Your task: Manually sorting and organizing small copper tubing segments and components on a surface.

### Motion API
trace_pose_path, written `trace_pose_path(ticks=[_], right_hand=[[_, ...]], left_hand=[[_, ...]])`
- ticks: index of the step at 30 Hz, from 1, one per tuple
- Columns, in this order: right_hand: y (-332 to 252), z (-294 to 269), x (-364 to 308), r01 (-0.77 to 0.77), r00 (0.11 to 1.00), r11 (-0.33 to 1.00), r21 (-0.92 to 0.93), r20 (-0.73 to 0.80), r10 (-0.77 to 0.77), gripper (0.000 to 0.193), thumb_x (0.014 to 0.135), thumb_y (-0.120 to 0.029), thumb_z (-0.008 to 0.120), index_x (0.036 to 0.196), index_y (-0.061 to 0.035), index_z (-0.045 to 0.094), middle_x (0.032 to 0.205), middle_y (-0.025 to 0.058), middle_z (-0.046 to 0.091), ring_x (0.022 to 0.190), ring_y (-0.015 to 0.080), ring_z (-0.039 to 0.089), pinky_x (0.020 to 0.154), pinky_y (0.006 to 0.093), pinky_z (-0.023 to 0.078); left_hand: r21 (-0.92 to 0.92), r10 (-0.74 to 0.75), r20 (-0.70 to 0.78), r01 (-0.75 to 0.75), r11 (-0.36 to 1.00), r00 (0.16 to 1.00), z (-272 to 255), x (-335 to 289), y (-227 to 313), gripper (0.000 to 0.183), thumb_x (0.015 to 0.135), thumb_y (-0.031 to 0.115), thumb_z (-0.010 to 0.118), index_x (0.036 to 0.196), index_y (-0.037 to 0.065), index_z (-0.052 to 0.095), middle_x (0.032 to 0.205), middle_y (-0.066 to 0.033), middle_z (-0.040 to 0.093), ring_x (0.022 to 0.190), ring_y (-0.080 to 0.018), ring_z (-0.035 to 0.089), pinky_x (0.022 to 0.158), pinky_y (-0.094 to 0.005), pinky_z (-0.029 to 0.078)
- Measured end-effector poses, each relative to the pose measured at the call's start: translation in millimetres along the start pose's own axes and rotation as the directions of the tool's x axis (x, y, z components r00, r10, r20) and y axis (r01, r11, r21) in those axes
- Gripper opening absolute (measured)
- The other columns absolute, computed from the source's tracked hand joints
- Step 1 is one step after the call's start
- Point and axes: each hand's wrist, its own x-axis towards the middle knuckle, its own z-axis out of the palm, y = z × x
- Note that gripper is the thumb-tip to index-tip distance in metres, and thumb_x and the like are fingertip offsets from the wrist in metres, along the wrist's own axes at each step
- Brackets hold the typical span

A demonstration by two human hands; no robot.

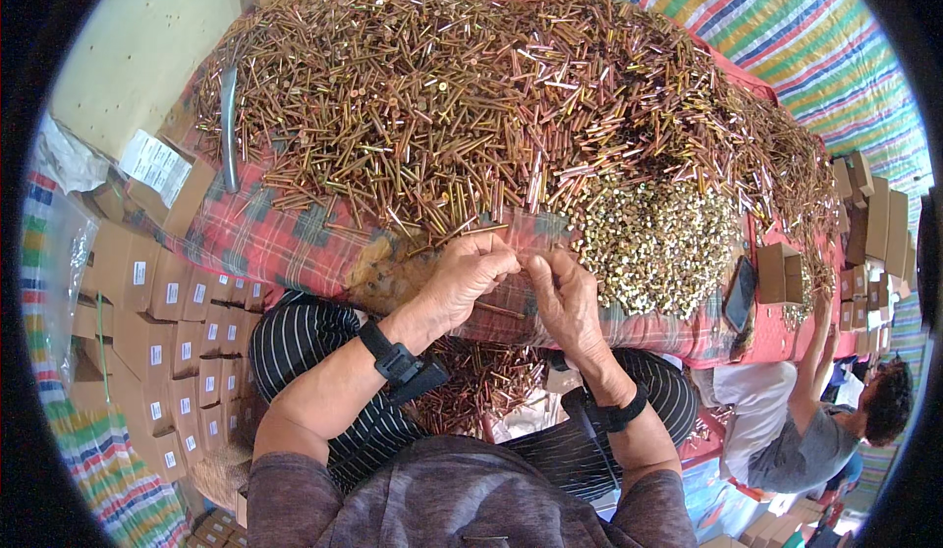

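Over the near edge of the covered table, my left hand (471,271) is closed in a pinch, thumb against the fingers. My right hand (568,301) is closed too, its fingertips almost meeting the left ones. Whatever lies between the fingertips is too small to make out. Just beyond them rises a big heap of long copper-coloured bolts (413,96). To the right of my right hand spreads a pile of small brass-coloured nuts (653,248). One loose bolt (499,309) rests on the plaid cloth (295,248) below my hands.
More bolts (471,381) lie between my knees. A curved metal bar (229,131) sits at the heap's left. Stacked cartons (157,352) stand at left. On the right are a dark phone (740,295), an open carton (779,273) and another person (805,440) reaching to the table.
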Motion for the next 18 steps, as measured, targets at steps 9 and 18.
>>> trace_pose_path(ticks=[9, 18], right_hand=[[-4.7, -1.7, 3.1, 0.136, 0.991, 0.988, -0.075, -0.001, -0.137, 0.016, 0.091, -0.016, 0.057, 0.088, -0.0006, 0.057, 0.067, 0.0094, 0.055, 0.06, 0.0192, 0.054, 0.058, 0.0305, 0.045], [9.2, -0.5, 3.6, -0.195, 0.976, 0.979, 0.063, 0.114, 0.187, 0.04, 0.094, -0.036, 0.05, 0.081, -0.0001, 0.061, 0.059, 0.0178, 0.056, 0.049, 0.0308, 0.055, 0.048, 0.0385, 0.043]], left_hand=[[-0.067, -0.026, -0.003, 0.026, 0.997, 1.0, -1.0, -0.9, -1.9, 0.003, 0.078, 0.004, 0.06, 0.075, 0.005, 0.058, 0.061, 0.0039, 0.048, 0.05, -0.0021, 0.035, 0.044, -0.0181, 0.024], [0.01, -0.043, 0.05, 0.042, 0.999, 0.998, -5.6, -0.7, -6.7, 0.004, 0.079, 0.006, 0.061, 0.076, 0.003, 0.061, 0.067, 0.0011, 0.054, 0.056, -0.0054, 0.045, 0.049, -0.0198, 0.035]])
